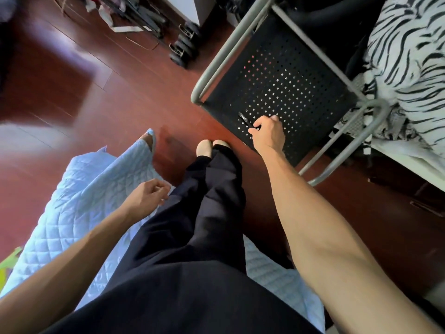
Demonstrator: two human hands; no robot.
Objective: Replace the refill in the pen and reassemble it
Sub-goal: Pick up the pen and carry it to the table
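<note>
A dark pen (245, 121) with a silvery end lies on the black perforated seat of a chair (289, 75), near the seat's front edge. My right hand (268, 132) reaches out over the seat and its fingertips pinch the pen's near end. My left hand (150, 192) hovers above my left thigh with the fingers loosely curled and nothing in it. No separate refill shows in view.
The chair has a grey tube frame (216, 68) and stands on a red-brown wooden floor (120, 92). A zebra-patterned blanket (409, 56) lies at the right. A light-blue quilted cover (79, 201) is under me. Black dumbbells (184, 48) sit at the back.
</note>
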